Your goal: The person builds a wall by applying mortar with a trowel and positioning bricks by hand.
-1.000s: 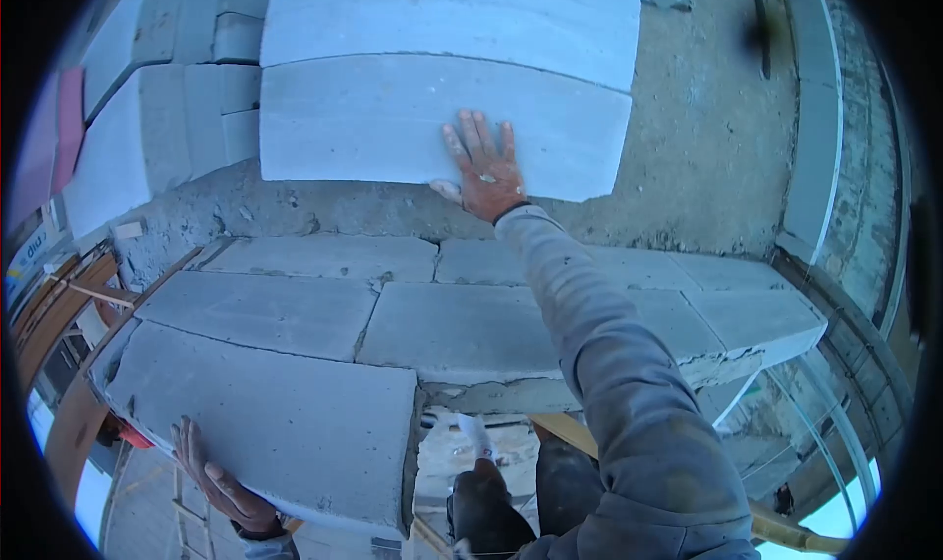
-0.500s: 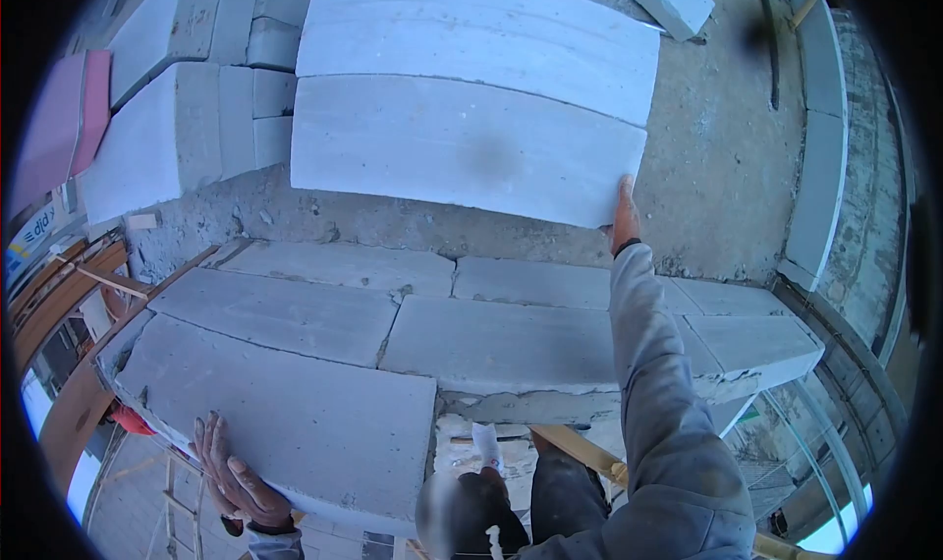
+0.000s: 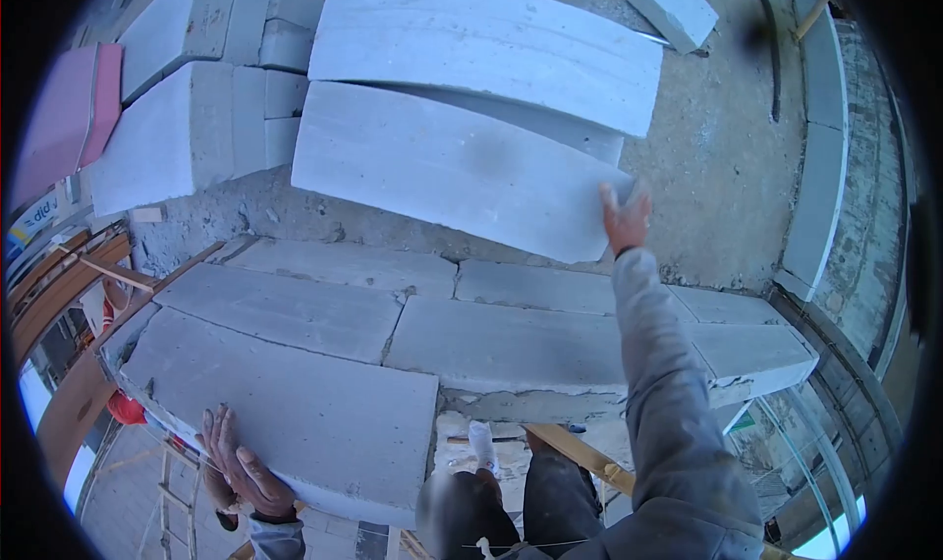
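My left hand (image 3: 246,472) lies on the near edge of a large grey-white concrete block (image 3: 295,403) at the front of the wall. Its fingers are stretched out flat, holding nothing. My right hand (image 3: 626,216) is at the right end of a long pale block (image 3: 442,162) across the wall, thumb and fingers apart, touching or very close to that end. This block sits at an angle, with a wedge-shaped gap between it and a second long block (image 3: 481,49) behind. Through the gap, the top of another block (image 3: 550,128) shows below.
Several stacked blocks (image 3: 157,128) stand at the left beside a pink box-like object (image 3: 59,118). A smaller block (image 3: 674,8) lies at the back right. Fitted blocks (image 3: 491,334) form the wall top before me. Wooden boards (image 3: 69,295) and a drop with a ladder-like frame (image 3: 177,491) lie lower left.
The nearer long block's right end has swung toward me, opening a gap to the block behind. My right hand's fingers have spread. My left hand stays on the front block.
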`<state>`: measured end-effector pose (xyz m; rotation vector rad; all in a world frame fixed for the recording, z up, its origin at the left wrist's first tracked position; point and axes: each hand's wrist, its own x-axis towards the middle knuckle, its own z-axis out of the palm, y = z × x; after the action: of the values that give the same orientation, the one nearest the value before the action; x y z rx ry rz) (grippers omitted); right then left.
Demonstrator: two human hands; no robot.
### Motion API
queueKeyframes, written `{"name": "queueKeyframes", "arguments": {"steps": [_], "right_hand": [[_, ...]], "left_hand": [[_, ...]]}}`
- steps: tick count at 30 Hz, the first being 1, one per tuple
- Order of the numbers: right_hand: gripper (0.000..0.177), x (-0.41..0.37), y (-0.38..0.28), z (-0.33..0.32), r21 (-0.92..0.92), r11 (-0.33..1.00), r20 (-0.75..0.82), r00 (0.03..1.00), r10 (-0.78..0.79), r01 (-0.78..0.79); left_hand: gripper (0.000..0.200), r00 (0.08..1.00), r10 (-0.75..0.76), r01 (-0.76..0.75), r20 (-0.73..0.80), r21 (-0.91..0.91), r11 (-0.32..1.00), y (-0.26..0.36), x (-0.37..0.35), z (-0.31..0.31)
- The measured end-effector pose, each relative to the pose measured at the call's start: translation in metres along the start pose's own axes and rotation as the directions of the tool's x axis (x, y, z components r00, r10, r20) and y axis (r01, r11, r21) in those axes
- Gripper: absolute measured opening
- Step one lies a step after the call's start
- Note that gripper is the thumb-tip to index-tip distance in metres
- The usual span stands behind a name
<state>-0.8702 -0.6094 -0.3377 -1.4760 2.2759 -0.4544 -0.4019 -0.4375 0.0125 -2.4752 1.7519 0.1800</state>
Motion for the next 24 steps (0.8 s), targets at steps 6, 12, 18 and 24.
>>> {"name": "queueKeyframes", "arguments": {"steps": [6, 12, 18, 24], "right_hand": [[0.082, -0.014, 0.046, 0.027, 0.588, 0.441, 0.615, 0.729, 0.301, -0.678], [0.083, -0.037, 0.043, 0.041, 0.668, 0.075, 0.707, 0.663, 0.246, -0.74], [0.082, -0.042, 0.032, 0.027, 0.647, 0.208, 0.681, 0.678, 0.277, -0.734], [0.081, -0.059, 0.035, 0.004, 0.62, 0.309, 0.682, 0.69, 0.243, -0.721]], "left_hand": [[0.057, 1.0, -0.008, 0.008, 0.007, -0.026, 1.0, -0.004, 0.0, 0.001], [0.055, 0.999, 0.027, -0.028, -0.025, -0.041, 0.999, -0.001, 0.002, 0.002], [0.053, 0.998, 0.03, -0.034, -0.062, -0.059, 0.998, 0.001, 0.001, 0.0], [0.053, 0.999, -0.005, -0.001, -0.043, -0.137, 0.991, 0.0, 0.0, -0.002]]}}
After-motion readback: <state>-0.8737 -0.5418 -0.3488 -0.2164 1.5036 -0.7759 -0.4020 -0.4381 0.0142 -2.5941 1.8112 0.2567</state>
